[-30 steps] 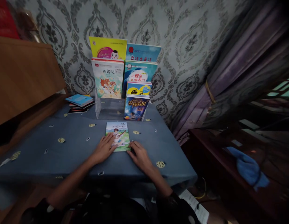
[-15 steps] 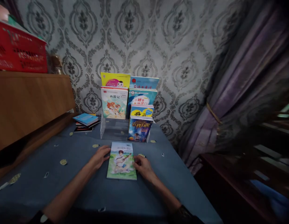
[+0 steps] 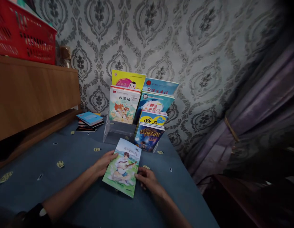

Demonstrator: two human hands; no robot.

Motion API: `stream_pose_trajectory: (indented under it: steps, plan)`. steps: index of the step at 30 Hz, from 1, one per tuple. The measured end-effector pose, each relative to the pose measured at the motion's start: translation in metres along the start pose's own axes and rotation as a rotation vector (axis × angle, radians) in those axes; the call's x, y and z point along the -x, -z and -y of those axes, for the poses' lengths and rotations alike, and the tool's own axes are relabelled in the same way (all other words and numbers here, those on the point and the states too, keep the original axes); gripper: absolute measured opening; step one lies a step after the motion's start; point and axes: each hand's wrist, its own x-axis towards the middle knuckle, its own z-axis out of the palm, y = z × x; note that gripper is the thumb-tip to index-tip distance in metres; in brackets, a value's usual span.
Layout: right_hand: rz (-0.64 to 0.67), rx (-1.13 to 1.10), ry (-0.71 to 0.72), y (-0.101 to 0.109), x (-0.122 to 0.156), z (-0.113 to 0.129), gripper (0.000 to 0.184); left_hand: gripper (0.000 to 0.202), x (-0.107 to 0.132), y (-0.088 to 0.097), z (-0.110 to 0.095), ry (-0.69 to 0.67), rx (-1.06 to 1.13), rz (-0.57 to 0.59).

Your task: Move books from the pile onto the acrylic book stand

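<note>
Between my two hands is a thin book (image 3: 123, 167) whose cover shows a figure playing a guitar on green grass. It is lifted off the table and tilted, its top leaning to the right. My left hand (image 3: 104, 163) grips the book's left edge, thumb on the cover and the other fingers partly hidden. My right hand (image 3: 147, 180) pinches the right edge, with fingers curled by the cover. Just beyond the book stands a clear acrylic book rack (image 3: 106, 130). It holds a white-covered book (image 3: 124, 106), a yellow book (image 3: 128, 79) and several blue ones in tiers.
A small pile of books (image 3: 90, 118) lies at the back left of the blue tablecloth (image 3: 75, 177). Beside it is a wooden cabinet (image 3: 35, 95) with a red basket (image 3: 25, 34) on top. A purple curtain (image 3: 253, 114) hangs at the right, past the table edge.
Both hands have raised the guitar-cover book from the table, where it lay flat, and tilted it clockwise. The left hand now holds its edge. The head view has shifted and tipped.
</note>
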Motion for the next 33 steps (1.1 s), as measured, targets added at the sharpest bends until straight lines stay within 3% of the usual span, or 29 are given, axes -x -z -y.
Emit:
stream_pose_trajectory:
  steps: [4,8,11,13,17,20,22,25,28,30,33]
  plan:
    - [0.024,-0.083,0.131,0.0,0.004,0.03,0.051,0.045,0.006,-0.011,-0.023,-0.145,-0.074,0.102]
    - [-0.108,-0.018,0.485,0.003,0.013,0.061,0.034,0.049,0.019,-0.015,-0.06,-0.396,-0.44,0.261]
    - [-0.228,0.239,0.713,0.002,0.021,0.054,0.021,0.038,0.033,-0.002,-0.07,-0.56,-0.912,0.481]
    - [-0.21,0.428,0.766,0.001,0.028,0.035,0.026,0.033,0.04,0.015,-0.058,-0.602,-1.11,0.574]
    - [-0.019,0.817,0.718,0.002,0.043,0.003,0.036,0.03,0.052,0.053,-0.007,-0.63,-1.343,0.582]
    - [0.083,0.907,0.631,0.001,0.049,0.014,0.038,0.037,0.058,0.064,0.018,-0.701,-1.417,0.549]
    - [0.123,0.789,0.608,-0.011,0.046,0.032,0.042,0.038,0.062,0.06,0.021,-0.728,-1.426,0.536]
    - [0.304,0.592,0.615,-0.047,0.029,0.054,0.045,0.038,0.068,0.046,0.015,-0.723,-1.428,0.519]
    - [0.428,0.574,0.569,-0.082,-0.001,0.055,0.056,0.043,0.073,0.038,0.012,-0.662,-1.425,0.499]
    - [0.414,0.636,0.558,-0.092,-0.022,0.047,0.062,0.045,0.073,0.038,0.014,-0.638,-1.423,0.482]
    - [0.293,0.745,0.556,-0.084,-0.046,0.034,0.063,0.041,0.07,0.045,0.017,-0.662,-1.386,0.48]
